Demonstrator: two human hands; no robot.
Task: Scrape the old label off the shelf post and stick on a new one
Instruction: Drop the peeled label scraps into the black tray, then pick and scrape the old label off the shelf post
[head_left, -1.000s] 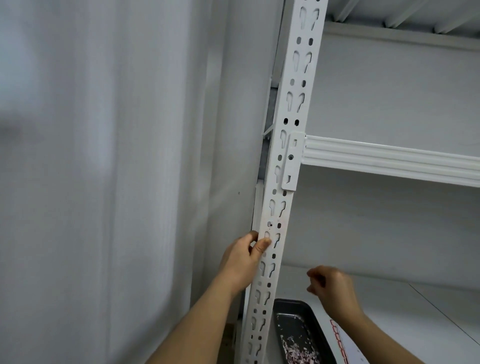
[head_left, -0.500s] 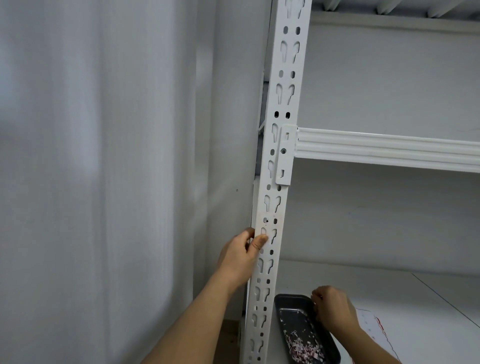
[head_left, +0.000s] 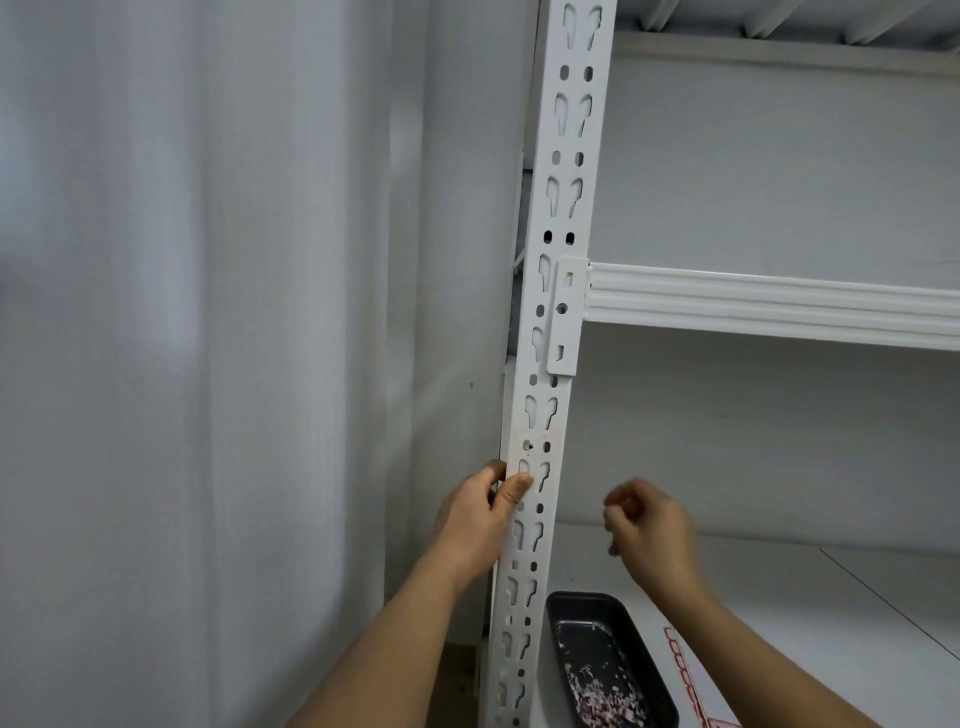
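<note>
A: Where is the shelf post (head_left: 558, 291), and which hand is on it?

B: The white shelf post stands upright, a little tilted in the view, from 12 o'clock down to about 6 o'clock. The left hand (head_left: 480, 519) holds it at its lower part: the thumb lies on the front face and the other fingers go around the left edge.

A: Can you see a label on the post?

B: Just above the thumb, at about 12 o'clock from it, there is a faint yellowish patch (head_left: 535, 447) on the paint with a small dark speck. I cannot tell if it is glue or paper.

A: And the right hand (head_left: 649, 530)?

B: It is in the air at 3 o'clock from the left hand, apart from the post. The fingers are curled and the fingertips come together, but the hand is blurred, so I cannot tell if it pinches something.

A: What lies below?

B: At 6 o'clock from the right hand a dark tray (head_left: 628, 629) rests on the white shelf board (head_left: 831, 613), just beside the post. Inside it are small pinkish scrapings (head_left: 602, 696). At 3 o'clock from the tray lies a white sheet with red marks (head_left: 685, 670), partly hidden by the right forearm.
</note>
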